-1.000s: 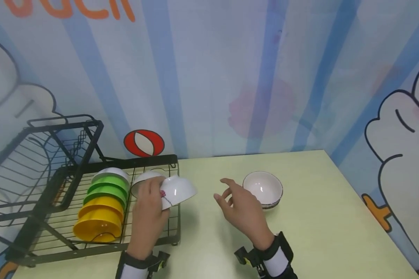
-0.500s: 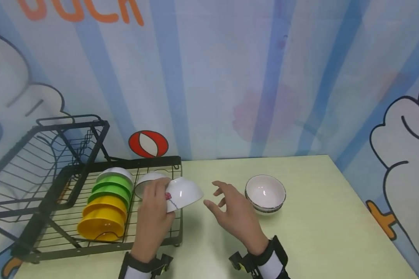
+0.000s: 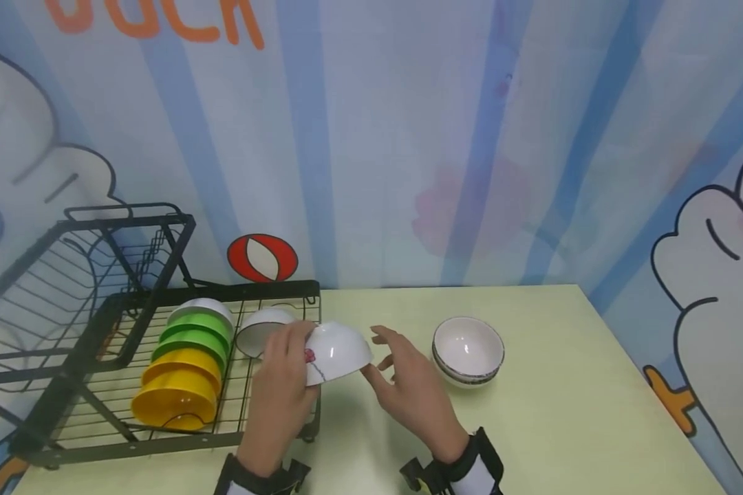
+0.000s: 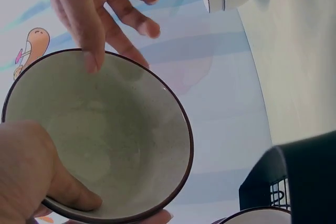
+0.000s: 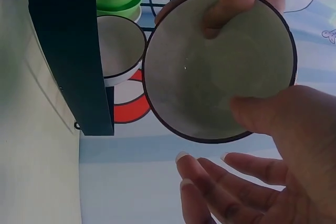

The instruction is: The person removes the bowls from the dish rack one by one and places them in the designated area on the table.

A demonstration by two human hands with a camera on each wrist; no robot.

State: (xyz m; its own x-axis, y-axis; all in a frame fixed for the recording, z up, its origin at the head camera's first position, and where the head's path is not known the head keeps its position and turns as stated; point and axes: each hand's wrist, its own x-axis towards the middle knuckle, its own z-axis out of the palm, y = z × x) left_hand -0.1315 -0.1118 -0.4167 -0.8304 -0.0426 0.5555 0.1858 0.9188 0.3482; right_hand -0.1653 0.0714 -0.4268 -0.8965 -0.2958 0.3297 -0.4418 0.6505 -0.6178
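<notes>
Near the right edge of the rack (image 3: 161, 447), the left hand (image 3: 281, 395) pinches a tilted bowl (image 3: 339, 352), opposite rim toward the right hand (image 3: 416, 395), fingers parted.

A blue-and-white striped backdrop (image 3: 378, 137) fills the upper frame, with orange letters (image 3: 144, 20) at upper left, a red-and-white ball (image 3: 263, 258) printed left of centre, and white cartoon figures (image 3: 727, 309) at both side edges; a pale table (image 3: 594, 412) spans the bottom.
</notes>
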